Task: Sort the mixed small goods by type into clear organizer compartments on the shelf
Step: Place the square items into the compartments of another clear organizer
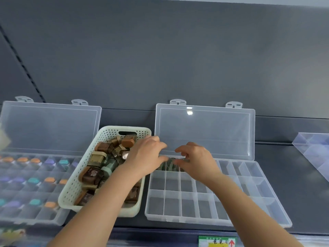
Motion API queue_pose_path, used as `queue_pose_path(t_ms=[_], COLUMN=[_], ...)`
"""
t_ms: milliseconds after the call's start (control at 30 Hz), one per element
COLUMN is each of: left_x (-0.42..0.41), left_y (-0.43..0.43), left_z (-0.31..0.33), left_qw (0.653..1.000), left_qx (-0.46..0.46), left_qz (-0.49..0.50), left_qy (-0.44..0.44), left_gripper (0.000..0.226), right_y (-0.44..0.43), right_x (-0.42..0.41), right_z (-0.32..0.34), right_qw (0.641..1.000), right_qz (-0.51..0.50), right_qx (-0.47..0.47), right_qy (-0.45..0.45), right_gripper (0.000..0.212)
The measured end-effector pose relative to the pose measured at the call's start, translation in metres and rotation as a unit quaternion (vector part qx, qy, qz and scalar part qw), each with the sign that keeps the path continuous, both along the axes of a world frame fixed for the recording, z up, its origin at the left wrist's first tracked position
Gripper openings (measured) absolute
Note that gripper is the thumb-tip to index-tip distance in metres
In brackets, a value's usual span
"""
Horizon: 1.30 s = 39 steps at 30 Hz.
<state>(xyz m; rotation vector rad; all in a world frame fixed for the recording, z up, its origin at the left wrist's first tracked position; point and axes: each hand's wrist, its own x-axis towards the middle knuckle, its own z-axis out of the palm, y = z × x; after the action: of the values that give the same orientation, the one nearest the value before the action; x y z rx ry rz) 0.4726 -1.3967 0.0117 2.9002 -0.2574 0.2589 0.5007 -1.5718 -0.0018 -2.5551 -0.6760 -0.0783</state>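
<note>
A white basket (71, 189) of brown goods (103, 147) sits between the left organizer (44, 216) and right organizer (249, 189). Left hand (147, 154) and right hand (195, 157) curl over green goods (170, 165) in the latter's back row; grip unclear.

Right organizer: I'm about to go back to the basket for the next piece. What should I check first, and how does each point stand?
1. Lid open and leaning back, clear of the compartments: ok.
2. Green items seated in the back-row compartments: cannot tell; fingers and blur hide them.
3. Left hand and right hand free of goods: cannot tell; both curl over that back row.
4. Empty compartments available in the front rows: ok.
5. White basket holds more goods beside the organizer: ok.
</note>
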Motion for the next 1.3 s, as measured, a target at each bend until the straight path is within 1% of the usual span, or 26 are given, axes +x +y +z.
queue_pose_path(t_ms=[67,133,267,333,433,500,567,667,767,833,867,933,1000,1067,1133,1233,1300], left_x=[-0.013,-0.026,-0.049,-0.058,-0.065,-0.065,-0.062,-0.056,-0.050,-0.046,-0.045,-0.043,-0.042,-0.040,-0.037,-0.032,-0.030], left_y=[0.024,0.051,0.095,0.106,0.114,0.119,0.124,0.131,0.133,0.134,0.135,0.136,0.136,0.134,0.129,0.117,0.105], left_z=[0.007,0.010,0.007,0.001,-0.009,-0.014,-0.017,-0.021,-0.022,-0.023,-0.024,-0.025,-0.027,-0.025,-0.020,-0.015,-0.011], left_qw=[0.999,0.996,0.980,0.973,0.973,0.976,0.977,0.976,0.976,0.976,0.976,0.977,0.983,0.990,0.986,0.969,0.948], left_qx=[0.006,0.025,0.094,0.121,0.122,0.116,0.121,0.137,0.143,0.144,0.147,0.147,0.114,0.015,-0.096,-0.215,-0.289], left_qz=[0.040,0.085,0.163,0.179,0.181,0.177,0.167,0.158,0.155,0.156,0.155,0.152,0.140,0.135,0.131,0.124,0.133], left_qy=[-0.013,-0.007,0.058,0.078,0.072,0.058,0.055,0.062,0.057,0.053,0.048,0.037,0.034,0.037,0.027,0.000,-0.011], left_gripper=[0.032,0.029,0.035,0.042,0.041,0.038,0.041,0.044,0.039,0.041,0.040,0.037,0.044,0.048,0.039,0.011,0.017], right_y=[0.020,0.040,0.081,0.102,0.127,0.139,0.149,0.157,0.162,0.162,0.161,0.157,0.152,0.146,0.139,0.127,0.116], right_x=[-0.007,-0.013,-0.018,-0.019,-0.016,-0.013,-0.010,-0.006,-0.003,0.001,0.002,0.002,-0.001,-0.005,-0.010,-0.012,-0.011], right_z=[0.004,0.007,0.007,0.004,-0.002,-0.007,-0.012,-0.018,-0.021,-0.021,-0.021,-0.019,-0.016,-0.014,-0.010,-0.005,-0.001], right_qw=[0.999,0.996,0.984,0.977,0.972,0.969,0.964,0.963,0.966,0.974,0.979,0.988,0.993,0.995,0.994,0.989,0.985], right_qz=[0.042,0.084,0.162,0.185,0.173,0.159,0.146,0.129,0.115,0.106,0.101,0.097,0.090,0.076,0.067,0.052,0.032], right_qx=[0.016,0.017,-0.033,-0.072,-0.127,-0.157,-0.187,-0.205,-0.197,-0.169,-0.147,-0.093,-0.038,0.008,0.055,0.130,0.170], right_qy=[-0.013,-0.023,-0.062,-0.081,-0.093,-0.109,-0.120,-0.118,-0.121,-0.108,-0.097,-0.075,-0.067,-0.069,-0.066,-0.053,-0.029], right_gripper=[0.033,0.033,0.032,0.036,0.038,0.035,0.033,0.035,0.032,0.024,0.023,0.032,0.038,0.035,0.032,0.034,0.036])
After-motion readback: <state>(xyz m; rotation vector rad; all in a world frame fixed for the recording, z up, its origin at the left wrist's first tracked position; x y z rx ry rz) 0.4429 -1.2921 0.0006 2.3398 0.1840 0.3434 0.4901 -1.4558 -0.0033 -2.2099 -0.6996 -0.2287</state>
